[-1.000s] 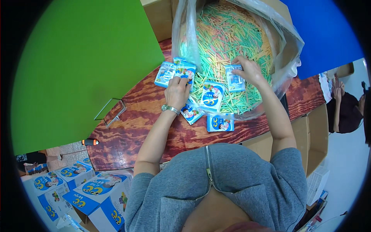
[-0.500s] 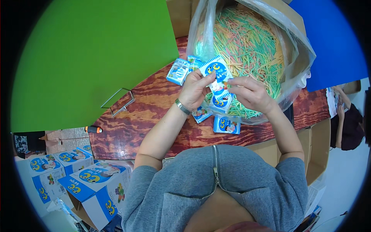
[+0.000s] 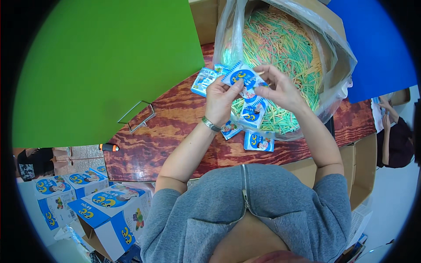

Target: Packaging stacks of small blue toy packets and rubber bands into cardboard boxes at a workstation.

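Head view — left hand (image 3: 220, 100) clamped on white packet (image 3: 249, 80), right hand (image 3: 283, 90) alongside — grip unclear.

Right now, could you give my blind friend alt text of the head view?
A person's left hand holds a blue-and-white packet, the right hand at its edge, over an open clear bag of pastel sticks; more packets lie on a reddish wooden table.

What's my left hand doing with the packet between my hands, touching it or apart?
Touching. The head view shows the left hand gripping the packet, its thumb lying across the printed face.
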A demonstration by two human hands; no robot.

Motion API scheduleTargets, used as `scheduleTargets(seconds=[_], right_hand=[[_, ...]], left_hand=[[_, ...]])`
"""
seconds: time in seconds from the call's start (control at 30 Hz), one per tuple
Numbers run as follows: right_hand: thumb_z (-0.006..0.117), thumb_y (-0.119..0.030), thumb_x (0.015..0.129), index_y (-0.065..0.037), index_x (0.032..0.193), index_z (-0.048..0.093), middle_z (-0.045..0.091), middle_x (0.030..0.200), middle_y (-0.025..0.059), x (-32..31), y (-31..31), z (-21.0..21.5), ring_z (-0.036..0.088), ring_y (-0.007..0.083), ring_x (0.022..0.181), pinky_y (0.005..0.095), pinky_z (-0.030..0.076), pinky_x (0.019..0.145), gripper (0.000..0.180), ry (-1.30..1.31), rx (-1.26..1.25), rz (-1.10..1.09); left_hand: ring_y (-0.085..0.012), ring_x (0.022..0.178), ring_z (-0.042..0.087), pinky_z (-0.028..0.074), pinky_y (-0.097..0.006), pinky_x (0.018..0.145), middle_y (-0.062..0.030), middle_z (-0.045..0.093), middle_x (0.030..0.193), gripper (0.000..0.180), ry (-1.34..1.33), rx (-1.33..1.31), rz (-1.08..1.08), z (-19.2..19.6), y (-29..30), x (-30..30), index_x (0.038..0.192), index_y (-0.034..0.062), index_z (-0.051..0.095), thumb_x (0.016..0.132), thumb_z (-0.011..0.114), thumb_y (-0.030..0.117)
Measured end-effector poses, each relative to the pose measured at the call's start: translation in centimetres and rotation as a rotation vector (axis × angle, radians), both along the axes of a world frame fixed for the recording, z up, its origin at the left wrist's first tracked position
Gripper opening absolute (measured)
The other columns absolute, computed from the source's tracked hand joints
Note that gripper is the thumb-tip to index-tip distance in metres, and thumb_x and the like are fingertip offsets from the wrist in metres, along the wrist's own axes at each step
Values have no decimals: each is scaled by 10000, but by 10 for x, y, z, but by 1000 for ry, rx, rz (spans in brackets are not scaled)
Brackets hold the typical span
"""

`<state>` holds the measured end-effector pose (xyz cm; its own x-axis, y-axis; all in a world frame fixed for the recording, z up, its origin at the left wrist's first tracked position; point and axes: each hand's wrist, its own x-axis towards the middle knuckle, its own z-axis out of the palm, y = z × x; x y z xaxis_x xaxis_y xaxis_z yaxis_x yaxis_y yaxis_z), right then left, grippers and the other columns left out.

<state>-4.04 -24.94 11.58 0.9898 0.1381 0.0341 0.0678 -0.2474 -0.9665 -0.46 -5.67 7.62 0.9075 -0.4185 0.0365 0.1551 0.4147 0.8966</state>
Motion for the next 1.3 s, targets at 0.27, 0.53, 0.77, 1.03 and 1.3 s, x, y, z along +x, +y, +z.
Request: scheduleTargets(seconds=[0.27,0.53,0.77,1.03,1.3], right_hand=[[700,-93,830,-62,991,672,659,870,84,4,-7,12,651,231,752,352,516,676,167,-587,-556,30],[716,-194,827,-39,929,657,654,825,130,9,2,14,652,316,766,407,502,671,194,-382,-512,2],[729,-211,833,-6,901,648,619,776,144,22,-2,5,617,321,719,398,470,636,231,-462,-524,106],[606,-203,931,-27,1036,658,683,954,157,145,-60,5,678,253,801,362,517,719,212,-322,-437,61],[571,-207,876,-21,1009,676,675,1079,192,323,-110,-41,647,298,1010,423,494,886,251,-118,-1272,-323]], left_hand=[[-224,1038,612,530,-358,850,-110,659,1048,449,-383,318,435,-2,10,0,1185,2,566,812,773,142],[-111,707,635,505,-271,659,-40,706,790,178,-602,698,-45,-20,15,5,954,7,702,893,694,174],[-18,733,578,477,-211,612,6,695,814,150,-310,528,-118,-36,10,17,906,-7,693,879,725,137],[-74,604,497,421,-270,541,-9,583,650,347,-332,554,107,-54,13,30,713,25,576,762,834,251],[-48,697,605,486,-237,622,-26,702,780,198,-325,712,-11,-48,15,13,848,16,693,789,804,168]])
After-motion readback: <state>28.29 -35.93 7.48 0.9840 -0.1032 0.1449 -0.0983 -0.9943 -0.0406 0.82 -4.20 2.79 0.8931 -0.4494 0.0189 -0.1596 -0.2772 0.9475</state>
